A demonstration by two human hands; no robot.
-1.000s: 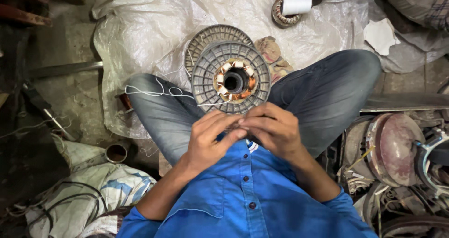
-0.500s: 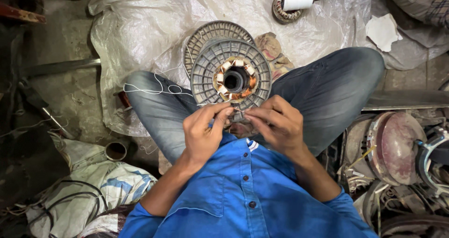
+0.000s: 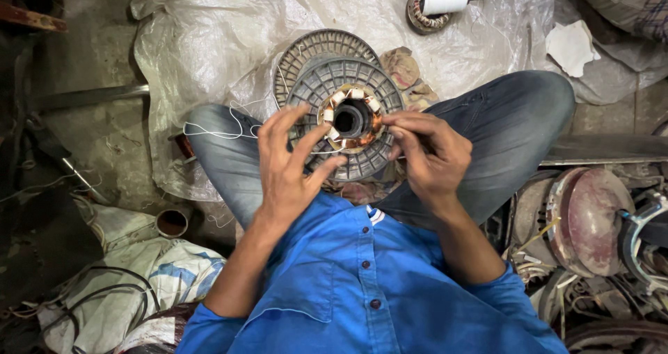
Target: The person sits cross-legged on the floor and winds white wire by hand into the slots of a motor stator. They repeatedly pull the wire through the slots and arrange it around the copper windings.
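A round grey finned motor stator (image 3: 369, 86) with copper windings around its centre hole rests between my crossed legs in jeans. My left hand (image 3: 289, 166) is raised over its left edge, fingers spread, with a thin white thread (image 3: 229, 121) running from it across my left knee. My right hand (image 3: 428, 152) is at the stator's right edge, fingers pinched together on the same thread near the windings. A second round grey disc (image 3: 306, 51) lies under the stator, behind it.
Crumpled white plastic sheet (image 3: 229, 34) covers the floor ahead. A spool of white thread (image 3: 444, 0) lies on a wound coil at the top. Rusty motor parts and wires (image 3: 591, 215) crowd the right. A small tin (image 3: 172, 222) and black cables lie left.
Both hands have risen from my lap up to the stator. The left hand's fingers have spread open and the right hand has moved to the winding's right side.
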